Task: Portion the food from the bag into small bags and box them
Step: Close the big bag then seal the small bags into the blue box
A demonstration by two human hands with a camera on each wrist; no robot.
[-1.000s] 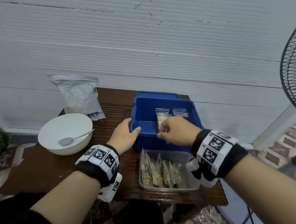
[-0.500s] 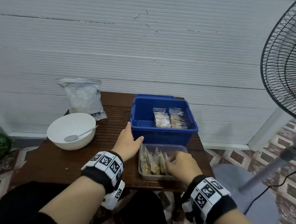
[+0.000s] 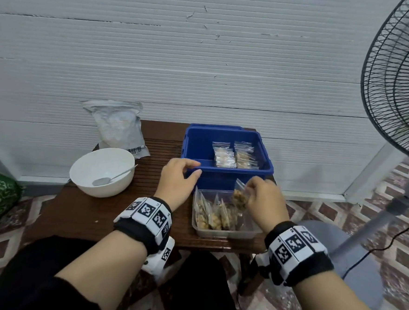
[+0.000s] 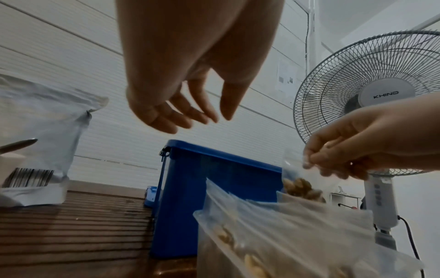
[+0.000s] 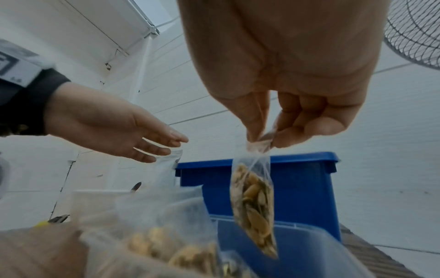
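1. Since the frame half a second earlier, the right hand (image 3: 265, 200) is seen raised out of the clear tray (image 3: 227, 232), with one small bag (image 5: 253, 203) lifted clear of the rest; the left hand (image 3: 176, 185) is lifted off the table (image 3: 73, 213), near the blue box (image 3: 221, 180).
2. The small bag is pinched at its top edge between the right thumb and fingers (image 5: 307, 129); it hangs above the tray, in front of the box's near wall.
3. The left hand is held with fingers relaxed and apart; nothing is grasped.
4. Several filled small bags (image 3: 215, 215) are stood on edge in the left part of the tray.
5. Two rows of packed small bags (image 3: 235, 155) are noted inside the blue box, at its right side.
6. A white bowl (image 3: 102, 172) with a spoon (image 3: 111, 177) is placed left of the box, and the large food bag (image 3: 117, 127) is stood behind it against the wall.
7. A standing fan (image 3: 402, 79) is recorded at far right, off the table.
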